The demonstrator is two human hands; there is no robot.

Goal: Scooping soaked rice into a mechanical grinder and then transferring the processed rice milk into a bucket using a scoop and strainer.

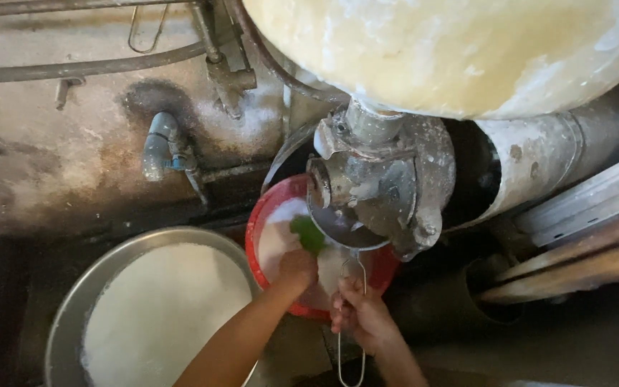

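— Grey concrete, is it, all round?
— Stained grey wall and dark wet floor, yes, with rusty pipes along the wall and one small blue-grey tap. Biggest of all is one cream-coloured tank overhead, with one metal valve under it.
— And below that?
— One wide steel basin full of white liquid, lower left. Beside it, one red bowl under the valve, also holding white liquid.
— The hands?
— Two. The left hand is curled round something green, a scoop or cloth, I cannot tell which, over the red bowl. The right hand is closed on the wire handle of one metal strainer, held just beneath the valve, above the bowl.
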